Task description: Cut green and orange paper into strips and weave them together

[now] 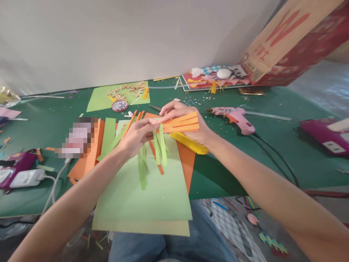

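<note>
Both hands meet over the green sheets at the table's front. My left hand (pixel 139 134) is closed in a pinch on woven paper strips, with orange ends sticking up behind it and green strips (pixel 163 145) hanging below. Against the same piece, my right hand (pixel 185 112) has its fingers bent and pinched, and orange paper strips (pixel 184 123) fan out across its palm. Under the right wrist lies a yellow serrated tool (pixel 191 143). Light green paper sheets (pixel 147 203) overhang the table edge, with orange paper (pixel 188 167) beneath. The exact crossing of the strips is partly hidden by fingers.
A pink glue gun (pixel 236 118) lies to the right, its cord running forward. Further back are a small round dish of beads (pixel 119 106), a woven chain (pixel 128 89) and a red tray (pixel 188 80). Purple power strips (pixel 327 136) and a paper bag (pixel 272 47) stand around.
</note>
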{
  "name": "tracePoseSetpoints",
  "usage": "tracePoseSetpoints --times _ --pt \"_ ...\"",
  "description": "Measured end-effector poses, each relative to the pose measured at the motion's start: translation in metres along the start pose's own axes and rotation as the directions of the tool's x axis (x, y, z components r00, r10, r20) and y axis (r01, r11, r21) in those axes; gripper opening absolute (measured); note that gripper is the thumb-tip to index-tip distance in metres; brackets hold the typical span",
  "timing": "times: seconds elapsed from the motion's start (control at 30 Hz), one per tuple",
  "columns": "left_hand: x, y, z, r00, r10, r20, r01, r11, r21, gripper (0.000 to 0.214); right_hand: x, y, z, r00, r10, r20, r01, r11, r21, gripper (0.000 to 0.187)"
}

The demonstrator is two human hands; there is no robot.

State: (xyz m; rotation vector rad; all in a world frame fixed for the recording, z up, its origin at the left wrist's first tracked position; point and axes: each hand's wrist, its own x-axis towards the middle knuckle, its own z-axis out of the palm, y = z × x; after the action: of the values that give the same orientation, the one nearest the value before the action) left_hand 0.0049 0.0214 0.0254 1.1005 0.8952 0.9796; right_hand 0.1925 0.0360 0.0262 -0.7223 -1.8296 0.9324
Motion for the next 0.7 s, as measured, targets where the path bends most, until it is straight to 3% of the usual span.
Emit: tracePoseSetpoints --times 0.13,0.27,0.37,0.43,0.53,0.6,0.7 --pt "0.001 -0.001 0.001 0.996 0.05 -0.078 -0.046 0.997 0.054 0.021 0.001 0.003 0.002 0.982 0.141 -0.129 -0.135 0.989 0.054 0.024" --pt "0.003 -0.003 0.001 0.971 0.107 -0.215 -0.089 0.992 0.093 0.019 0.007 0.01 -0.001 0.897 0.298 -0.326 -0.261 0.953 0.153 0.028" --pt "0.004 -0.003 0.001 0.946 0.139 -0.294 -0.117 0.989 0.091 0.018 0.01 0.01 -0.004 0.852 0.263 -0.452 -0.261 0.963 0.068 0.025" --pt "0.005 -0.002 0.0 0.932 0.145 -0.333 -0.117 0.988 0.101 0.016 0.009 0.006 -0.003 0.856 0.167 -0.489 -0.227 0.972 -0.067 0.024" --pt "0.005 -0.002 0.0 0.917 0.157 -0.366 -0.11 0.983 0.146 0.015 0.003 -0.002 0.004 0.921 0.053 -0.387 -0.16 0.955 -0.251 0.022" --pt "0.005 -0.002 0.0 0.911 0.169 -0.375 -0.11 0.978 0.175 0.015 0.0 -0.003 0.01 0.973 0.116 -0.2 -0.17 0.946 -0.276 0.022" --pt "0.006 -0.003 0.0 0.9 0.197 -0.388 -0.127 0.972 0.198 0.015 -0.004 0.003 0.017 0.983 0.181 0.012 -0.169 0.938 -0.303 0.019"
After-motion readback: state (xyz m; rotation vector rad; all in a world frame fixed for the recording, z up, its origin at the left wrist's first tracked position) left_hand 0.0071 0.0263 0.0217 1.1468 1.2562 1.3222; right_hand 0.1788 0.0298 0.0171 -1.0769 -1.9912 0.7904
